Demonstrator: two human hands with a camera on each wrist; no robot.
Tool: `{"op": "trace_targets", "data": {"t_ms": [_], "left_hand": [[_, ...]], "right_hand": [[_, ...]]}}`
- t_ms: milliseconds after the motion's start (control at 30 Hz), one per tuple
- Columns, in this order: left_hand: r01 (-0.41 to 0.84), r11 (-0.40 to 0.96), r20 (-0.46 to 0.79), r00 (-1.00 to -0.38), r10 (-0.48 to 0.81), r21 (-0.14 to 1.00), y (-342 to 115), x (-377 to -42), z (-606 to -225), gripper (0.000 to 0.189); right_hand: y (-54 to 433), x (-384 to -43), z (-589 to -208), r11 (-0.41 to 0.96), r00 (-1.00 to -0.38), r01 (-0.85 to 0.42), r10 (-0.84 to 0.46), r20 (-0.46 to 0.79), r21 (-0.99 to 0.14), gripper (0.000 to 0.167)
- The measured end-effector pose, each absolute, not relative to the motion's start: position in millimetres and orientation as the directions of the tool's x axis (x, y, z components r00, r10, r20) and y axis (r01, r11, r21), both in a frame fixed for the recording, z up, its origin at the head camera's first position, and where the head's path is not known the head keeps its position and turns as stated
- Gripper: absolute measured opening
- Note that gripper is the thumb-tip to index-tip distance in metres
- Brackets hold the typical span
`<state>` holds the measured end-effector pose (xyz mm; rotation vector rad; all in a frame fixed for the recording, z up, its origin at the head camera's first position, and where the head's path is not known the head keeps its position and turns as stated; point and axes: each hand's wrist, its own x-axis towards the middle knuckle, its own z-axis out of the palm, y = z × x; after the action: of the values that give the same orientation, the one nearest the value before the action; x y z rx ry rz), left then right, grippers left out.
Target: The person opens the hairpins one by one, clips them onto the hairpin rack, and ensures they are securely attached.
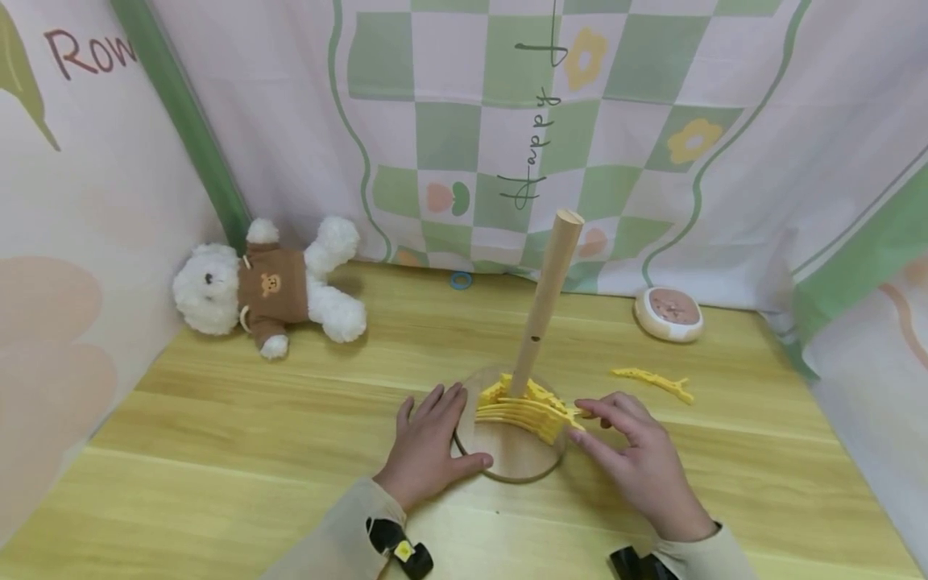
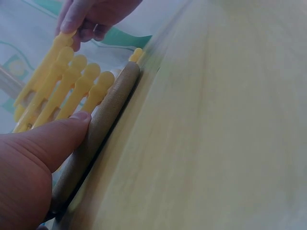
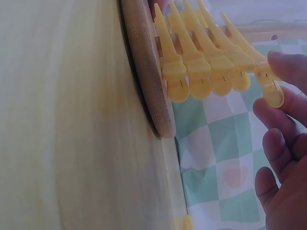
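A wooden stand with an upright pole rises from a round base on the table. Several yellow hair clips are stacked around the foot of the pole, their rounded tabs lined up at the right. My left hand rests on the left side of the base, fingers spread, thumb at the near rim. With thumb and forefinger my right hand pinches the tab end of the uppermost hair clip. That clip sits a little apart from the stack below it in the right wrist view.
Another yellow hair clip lies on the table right of the stand. A white plush toy in a brown shirt lies at the back left. A blue ring and a small round clock-like device stand near the patterned cloth.
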<state>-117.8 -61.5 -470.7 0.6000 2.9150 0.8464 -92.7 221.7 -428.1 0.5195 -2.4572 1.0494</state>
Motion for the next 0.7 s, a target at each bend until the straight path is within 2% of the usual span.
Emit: {"op": "trace_targets", "data": {"t_ms": [700], "left_hand": [[0.348,0.767,0.055,-0.924,0.380,0.539,-60.6,-116.7,-468.3,0.099]], "right_hand": [[228.5,-101.8,-413.6,0.654,-0.831,-0.528,-0.264,0.490,-0.542,0.033]]}}
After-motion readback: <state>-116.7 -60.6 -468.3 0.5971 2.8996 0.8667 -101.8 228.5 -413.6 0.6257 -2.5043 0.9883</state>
